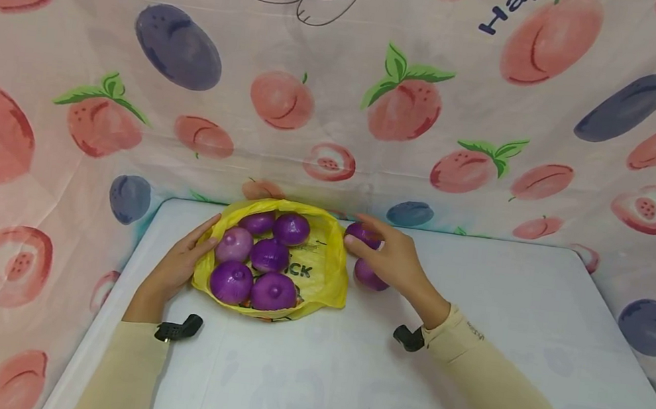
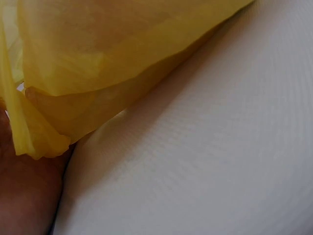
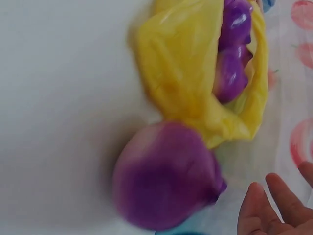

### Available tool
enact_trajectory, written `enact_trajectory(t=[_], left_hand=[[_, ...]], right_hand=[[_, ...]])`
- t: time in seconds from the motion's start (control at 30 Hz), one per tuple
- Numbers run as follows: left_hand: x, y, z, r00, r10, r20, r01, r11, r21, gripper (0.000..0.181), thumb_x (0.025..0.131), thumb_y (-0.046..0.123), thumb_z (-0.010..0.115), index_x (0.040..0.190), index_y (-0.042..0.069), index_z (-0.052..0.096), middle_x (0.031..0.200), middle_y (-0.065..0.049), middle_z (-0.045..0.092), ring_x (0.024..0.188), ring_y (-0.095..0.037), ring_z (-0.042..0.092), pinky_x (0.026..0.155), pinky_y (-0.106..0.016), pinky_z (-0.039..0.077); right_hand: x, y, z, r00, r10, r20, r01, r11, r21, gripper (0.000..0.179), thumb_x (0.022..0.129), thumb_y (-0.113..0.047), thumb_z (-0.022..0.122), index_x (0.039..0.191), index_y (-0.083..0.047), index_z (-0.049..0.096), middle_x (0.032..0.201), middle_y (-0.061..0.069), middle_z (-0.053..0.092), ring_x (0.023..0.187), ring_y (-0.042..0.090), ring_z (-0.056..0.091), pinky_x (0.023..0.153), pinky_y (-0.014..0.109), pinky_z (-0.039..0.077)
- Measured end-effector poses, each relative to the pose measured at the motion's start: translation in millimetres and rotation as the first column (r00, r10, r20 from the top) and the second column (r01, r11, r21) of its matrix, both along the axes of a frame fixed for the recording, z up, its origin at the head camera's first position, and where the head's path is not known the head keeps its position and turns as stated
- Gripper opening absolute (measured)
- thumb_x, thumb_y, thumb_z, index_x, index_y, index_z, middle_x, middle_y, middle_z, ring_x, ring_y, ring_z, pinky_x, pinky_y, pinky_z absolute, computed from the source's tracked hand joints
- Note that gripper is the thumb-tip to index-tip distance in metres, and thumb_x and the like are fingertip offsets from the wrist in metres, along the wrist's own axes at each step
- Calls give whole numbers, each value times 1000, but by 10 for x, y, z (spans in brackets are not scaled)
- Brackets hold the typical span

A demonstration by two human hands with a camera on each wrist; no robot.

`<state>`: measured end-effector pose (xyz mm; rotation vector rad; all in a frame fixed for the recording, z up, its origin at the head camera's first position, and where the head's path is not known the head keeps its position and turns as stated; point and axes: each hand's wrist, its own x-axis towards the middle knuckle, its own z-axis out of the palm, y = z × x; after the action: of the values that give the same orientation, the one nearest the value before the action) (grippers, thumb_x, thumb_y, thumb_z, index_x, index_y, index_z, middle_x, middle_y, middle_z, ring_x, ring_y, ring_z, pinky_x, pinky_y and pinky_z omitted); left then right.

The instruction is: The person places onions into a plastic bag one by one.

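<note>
A yellow plastic bag [image 1: 331, 279] lies with its mouth spread open on the white table, several glossy purple onions [image 1: 274, 291] inside. At its left rim, my left hand [image 1: 171, 268] holds the plastic between thumb and fingers; part of that hand shows beside the yellow folds in the left wrist view. To the right of the bag, my right hand [image 1: 392, 255] reaches over two loose onions. Its fingers are around the farther onion [image 1: 361, 234], while the nearer onion [image 1: 370, 275] lies under the hand's edge. The right wrist view shows those fingers [image 3: 286, 200] spread and fairly straight.
A fruit-printed cloth [image 1: 340, 98] hangs right behind the far edge of the white table [image 1: 296, 376]. Each wrist wears a small black device [image 1: 180, 328].
</note>
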<state>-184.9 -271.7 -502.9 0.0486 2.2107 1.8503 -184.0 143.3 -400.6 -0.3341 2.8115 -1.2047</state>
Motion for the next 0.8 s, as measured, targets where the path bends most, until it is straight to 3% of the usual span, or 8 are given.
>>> enact_trajectory(t=[0.23, 0.43, 0.8], left_hand=[[-2, -7, -5, 1000, 0, -5, 0, 1000, 7, 60, 104, 49, 51, 159, 47, 27, 172, 2, 16, 159, -26, 15, 127, -52, 20], [-4, 1, -12, 1000, 0, 1, 0, 1000, 6, 60, 104, 49, 51, 159, 47, 27, 172, 3, 16, 159, -25, 15, 127, -52, 20], [11, 5, 12, 1000, -1, 5, 1, 1000, 2, 60, 105, 49, 51, 159, 47, 27, 172, 4, 17, 158, -25, 16, 127, -52, 20]], right_hand=[[33, 311, -38, 999, -42, 35, 41, 999, 9, 69, 91, -61, 68, 148, -27, 54, 142, 11, 63, 130, 36, 59, 101, 58, 53], [40, 550, -159, 997, -65, 50, 64, 998, 19, 71, 90, -63, 68, 149, -27, 53, 144, 10, 62, 132, 37, 58, 104, 59, 51], [95, 712, -335, 996, -39, 85, 34, 998, 61, 70, 90, -62, 69, 148, -26, 54, 144, 14, 61, 130, 40, 57, 97, 57, 56]])
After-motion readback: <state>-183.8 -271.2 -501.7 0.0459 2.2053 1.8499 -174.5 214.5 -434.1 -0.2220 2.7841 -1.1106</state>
